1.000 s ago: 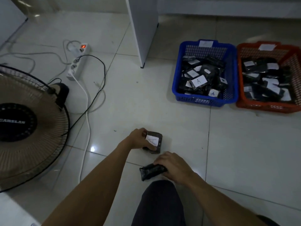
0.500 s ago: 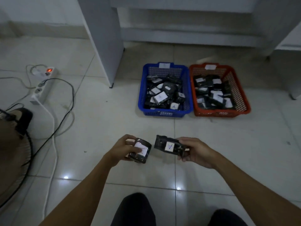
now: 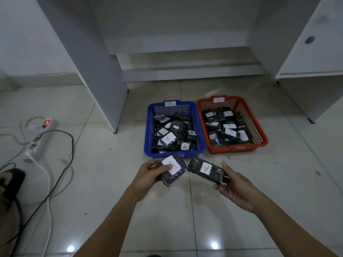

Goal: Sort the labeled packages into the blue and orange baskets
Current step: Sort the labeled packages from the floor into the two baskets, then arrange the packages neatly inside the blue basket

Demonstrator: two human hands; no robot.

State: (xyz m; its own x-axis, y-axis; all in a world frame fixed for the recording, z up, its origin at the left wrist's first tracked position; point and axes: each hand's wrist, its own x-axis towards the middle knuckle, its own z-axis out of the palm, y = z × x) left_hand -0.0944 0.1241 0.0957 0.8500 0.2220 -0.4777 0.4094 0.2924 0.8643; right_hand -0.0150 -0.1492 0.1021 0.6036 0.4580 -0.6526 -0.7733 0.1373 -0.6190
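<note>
My left hand (image 3: 148, 175) grips a dark wrapped package (image 3: 173, 170) whose white label bears a red A. My right hand (image 3: 233, 188) holds a second dark package (image 3: 206, 170) with a blue A on its label. Both packages hover side by side just in front of the blue basket (image 3: 148, 141), which has an A tag on its far rim and holds several A-labeled packages. To its right sits the orange basket (image 3: 261, 134), also filled with several dark labeled packages.
A white power strip (image 3: 38, 143) with a lit red switch and trailing cables lies on the tiled floor at left. A fan base (image 3: 9, 184) shows at the left edge. White desk panels (image 3: 104, 80) stand behind the baskets and another desk side (image 3: 304, 71) at right.
Both hands lifted the packages from the floor near my knees and brought them up and forward toward the blue basket. The view tilted up, so the fan slid mostly out of sight.
</note>
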